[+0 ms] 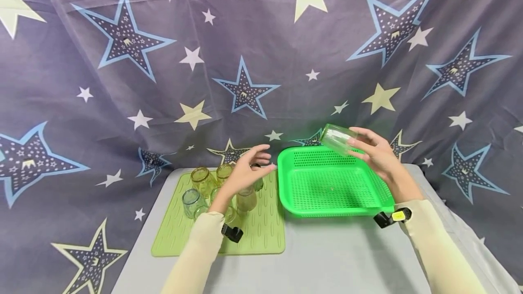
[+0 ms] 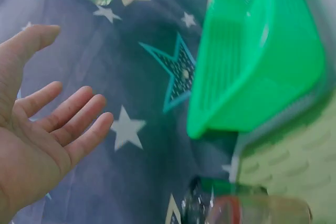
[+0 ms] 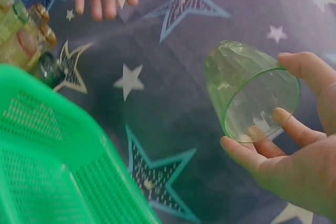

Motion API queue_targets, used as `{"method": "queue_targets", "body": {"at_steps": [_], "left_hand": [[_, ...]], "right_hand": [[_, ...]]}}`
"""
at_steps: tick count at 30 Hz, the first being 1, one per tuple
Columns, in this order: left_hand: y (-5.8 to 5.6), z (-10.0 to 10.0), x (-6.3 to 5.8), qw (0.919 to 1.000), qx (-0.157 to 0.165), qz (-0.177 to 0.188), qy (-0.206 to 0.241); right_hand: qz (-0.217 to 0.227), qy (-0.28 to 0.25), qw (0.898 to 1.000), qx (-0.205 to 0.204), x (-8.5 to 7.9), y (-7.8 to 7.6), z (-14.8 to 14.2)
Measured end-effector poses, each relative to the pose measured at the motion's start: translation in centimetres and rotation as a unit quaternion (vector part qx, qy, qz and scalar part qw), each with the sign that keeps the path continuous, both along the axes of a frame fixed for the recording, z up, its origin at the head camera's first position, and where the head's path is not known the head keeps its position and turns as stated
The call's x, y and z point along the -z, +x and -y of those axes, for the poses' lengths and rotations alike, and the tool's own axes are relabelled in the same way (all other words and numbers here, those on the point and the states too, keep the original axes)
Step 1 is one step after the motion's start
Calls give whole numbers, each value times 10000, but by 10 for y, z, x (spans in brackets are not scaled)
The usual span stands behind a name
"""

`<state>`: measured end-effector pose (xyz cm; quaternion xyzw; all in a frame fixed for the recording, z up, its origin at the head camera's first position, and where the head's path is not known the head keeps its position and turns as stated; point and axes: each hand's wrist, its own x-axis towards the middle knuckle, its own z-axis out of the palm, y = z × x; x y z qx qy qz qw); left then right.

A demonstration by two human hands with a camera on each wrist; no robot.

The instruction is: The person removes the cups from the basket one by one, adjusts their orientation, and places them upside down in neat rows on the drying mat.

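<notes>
My right hand (image 1: 377,153) grips a clear green drinking glass (image 1: 338,138) by its rim end, tipped on its side above the back of the green plastic basket (image 1: 286,185). In the right wrist view the fingertips and thumb pinch the rim of the glass (image 3: 252,93), its mouth turned toward the palm. My left hand (image 1: 247,171) hovers over the right part of the light green mat (image 1: 269,235), fingers spread and holding nothing. Beneath and beside it stand several coloured glasses, among them a blue one (image 1: 193,202) and a yellow one (image 1: 202,180).
The mat and the basket sit side by side on a white table (image 1: 327,253). A star-patterned curtain (image 1: 261,58) hangs close behind them. A dark green glass (image 3: 50,71) stands at the mat's back right, near the basket.
</notes>
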<state>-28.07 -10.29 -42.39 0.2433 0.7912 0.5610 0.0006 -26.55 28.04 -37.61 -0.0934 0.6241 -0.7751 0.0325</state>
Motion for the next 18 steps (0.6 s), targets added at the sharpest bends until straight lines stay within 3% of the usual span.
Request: {"method": "queue_targets", "body": {"at_steps": [7, 13, 18], "left_hand": [[-2, -22, -14, 9970, 193, 299, 686], [-2, -35, -25, 9923, 504, 411, 1057], [-2, -43, -28, 9834, 815, 761, 1430]], "right_hand": [[-417, -224, 9980, -426, -11, 4, 19], [-524, -45, 9963, -684, -10, 6, 33], [-583, 227, 9948, -806, -7, 6, 45]]}}
